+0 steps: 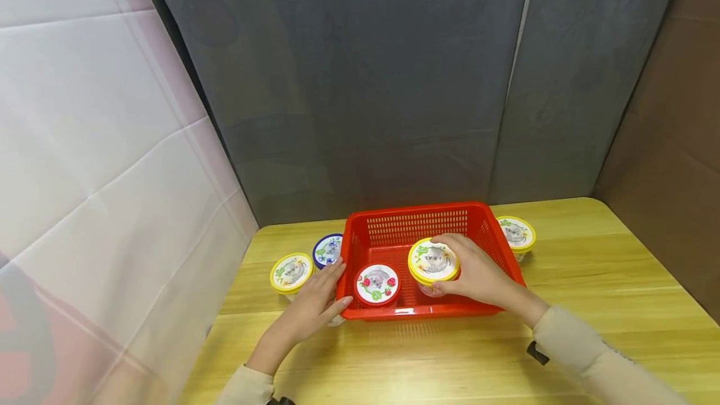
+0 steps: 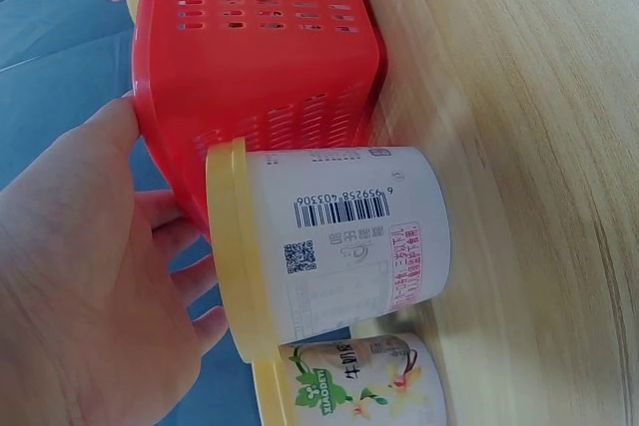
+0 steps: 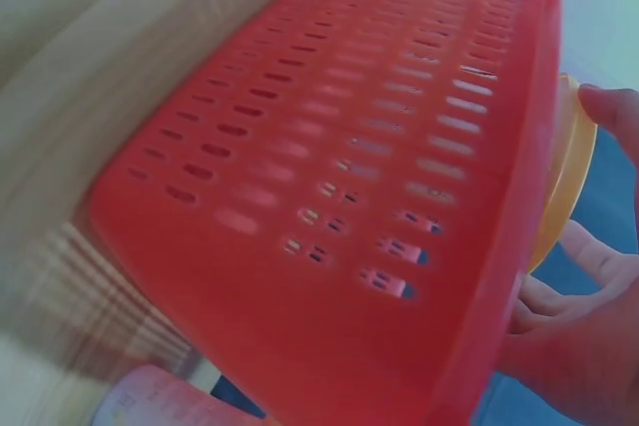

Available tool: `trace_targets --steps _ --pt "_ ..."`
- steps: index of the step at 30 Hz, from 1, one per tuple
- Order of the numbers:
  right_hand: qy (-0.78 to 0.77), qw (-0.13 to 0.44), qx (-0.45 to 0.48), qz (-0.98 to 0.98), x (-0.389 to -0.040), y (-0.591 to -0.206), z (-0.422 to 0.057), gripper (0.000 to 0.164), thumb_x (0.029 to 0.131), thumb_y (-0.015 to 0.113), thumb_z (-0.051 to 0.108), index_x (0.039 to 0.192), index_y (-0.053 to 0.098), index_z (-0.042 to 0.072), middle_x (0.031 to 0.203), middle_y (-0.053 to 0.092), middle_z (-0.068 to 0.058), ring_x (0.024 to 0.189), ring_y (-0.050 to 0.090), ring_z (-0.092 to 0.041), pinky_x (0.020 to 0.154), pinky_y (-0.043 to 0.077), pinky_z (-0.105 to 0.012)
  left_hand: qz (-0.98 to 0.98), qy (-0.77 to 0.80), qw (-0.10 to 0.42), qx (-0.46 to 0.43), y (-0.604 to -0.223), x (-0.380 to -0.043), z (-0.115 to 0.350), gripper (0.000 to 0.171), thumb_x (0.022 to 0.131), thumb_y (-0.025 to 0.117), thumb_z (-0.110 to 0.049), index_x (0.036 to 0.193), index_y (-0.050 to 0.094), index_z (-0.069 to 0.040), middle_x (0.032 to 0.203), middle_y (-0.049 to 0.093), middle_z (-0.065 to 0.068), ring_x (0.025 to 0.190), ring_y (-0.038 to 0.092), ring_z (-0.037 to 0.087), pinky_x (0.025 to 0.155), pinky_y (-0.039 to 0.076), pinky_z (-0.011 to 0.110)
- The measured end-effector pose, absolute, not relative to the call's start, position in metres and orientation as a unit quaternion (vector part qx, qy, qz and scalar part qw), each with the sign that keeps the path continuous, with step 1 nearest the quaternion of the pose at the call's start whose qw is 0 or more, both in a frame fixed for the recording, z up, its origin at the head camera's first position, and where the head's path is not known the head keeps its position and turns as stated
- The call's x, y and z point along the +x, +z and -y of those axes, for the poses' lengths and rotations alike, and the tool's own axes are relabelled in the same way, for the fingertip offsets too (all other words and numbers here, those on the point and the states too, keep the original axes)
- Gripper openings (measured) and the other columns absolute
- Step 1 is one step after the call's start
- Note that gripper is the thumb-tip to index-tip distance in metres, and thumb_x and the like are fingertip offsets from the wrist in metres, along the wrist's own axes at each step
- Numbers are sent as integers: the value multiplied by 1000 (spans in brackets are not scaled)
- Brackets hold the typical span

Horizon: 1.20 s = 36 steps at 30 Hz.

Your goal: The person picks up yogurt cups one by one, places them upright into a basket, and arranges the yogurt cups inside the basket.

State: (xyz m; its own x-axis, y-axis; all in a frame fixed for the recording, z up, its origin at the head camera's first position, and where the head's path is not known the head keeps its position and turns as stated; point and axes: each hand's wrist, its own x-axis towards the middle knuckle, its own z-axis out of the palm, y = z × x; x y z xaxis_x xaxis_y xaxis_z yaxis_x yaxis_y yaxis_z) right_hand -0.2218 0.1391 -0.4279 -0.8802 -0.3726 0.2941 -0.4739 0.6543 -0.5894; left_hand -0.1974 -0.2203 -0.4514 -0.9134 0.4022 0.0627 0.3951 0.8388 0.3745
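Yellow-lidded tub | in red basket, lid above rim | my right hand pinches lid edge; left hand, fingers relaxed, touches basket | likely light, smooth, dentable: I'd favour stiff lid.

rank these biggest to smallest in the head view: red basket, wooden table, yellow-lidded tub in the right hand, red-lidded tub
1. Wooden table
2. Red basket
3. Yellow-lidded tub in the right hand and red-lidded tub, unranked: the held one looks slightly larger but may be nearer the camera.
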Motion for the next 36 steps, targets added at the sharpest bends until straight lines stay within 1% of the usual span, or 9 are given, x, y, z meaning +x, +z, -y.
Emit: trace_targets --steps 7,13,17,19,24,29,36 --pt "339 42 235 910 -221 -436 -135 81 71 87 35 140 48 21 137 53 -1 117 53 -20 98 50 -46 -958 196 11 208 -451 -198 220 74 98 51 -55 158 27 -19 167 21 -3 155 22 27 124 25 53" --pt "340 23 242 909 -222 -443 -132 79 71 88 30 139 48 19 137 53 -3 117 54 -21 99 50 -48 -958 202 12 205 -452 -198 220 73 98 53 -52 158 28 -19 167 21 -3 155 22 28 123 26 54" --pt "334 11 243 911 -222 -446 -130 78 73 87 28 139 48 19 137 53 -6 118 55 -23 100 51 -49 -958 202 16 201 -451 -197 220 74 97 52 -54 158 27 -19 167 20 -4 155 21 27 123 26 54" --pt "333 6 242 912 -222 -448 -129 78 73 87 28 139 48 19 136 54 -6 118 55 -23 100 51 -48 -958 204 18 201 -451 -197 220 74 97 52 -54 158 27 -19 167 20 -4 155 21 26 123 26 55" --pt "332 1 249 910 -222 -450 -127 76 74 87 26 138 48 18 136 55 -6 117 56 -22 100 51 -47 -959 200 18 202 -451 -197 220 74 97 52 -55 158 27 -20 167 19 -4 155 21 26 123 26 54" --pt "329 -6 249 911 -223 -453 -126 75 74 87 27 138 49 17 133 56 -6 116 57 -22 100 51 -48 -958 196 14 207 -454 -198 221 75 97 49 -57 158 27 -19 167 20 -4 155 22 26 124 25 52" --pt "324 -10 247 913 -224 -453 -126 75 73 88 27 137 49 17 134 56 -6 116 57 -23 100 52 -49 -957 202 9 208 -454 -198 221 74 98 51 -55 158 27 -19 167 20 -4 155 22 26 124 25 53"
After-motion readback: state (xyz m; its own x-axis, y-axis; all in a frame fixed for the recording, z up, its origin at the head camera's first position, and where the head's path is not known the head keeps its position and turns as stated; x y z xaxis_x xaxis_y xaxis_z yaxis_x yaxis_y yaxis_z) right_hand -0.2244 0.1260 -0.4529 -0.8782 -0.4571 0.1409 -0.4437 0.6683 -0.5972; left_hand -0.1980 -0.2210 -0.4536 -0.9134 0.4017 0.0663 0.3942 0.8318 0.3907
